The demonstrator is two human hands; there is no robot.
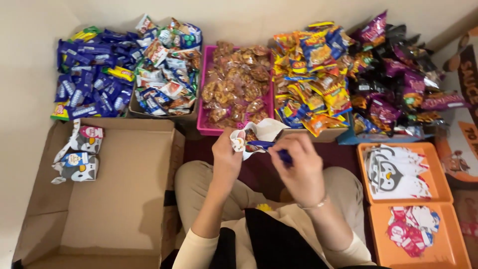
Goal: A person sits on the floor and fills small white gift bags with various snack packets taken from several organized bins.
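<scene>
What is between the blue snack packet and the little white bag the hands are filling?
Nothing visible. The right hand pinches the blue packet right at the mouth of the small white paper bag, which the left hand holds open. Packet and bag already meet, so no gap shows between them.
</scene>
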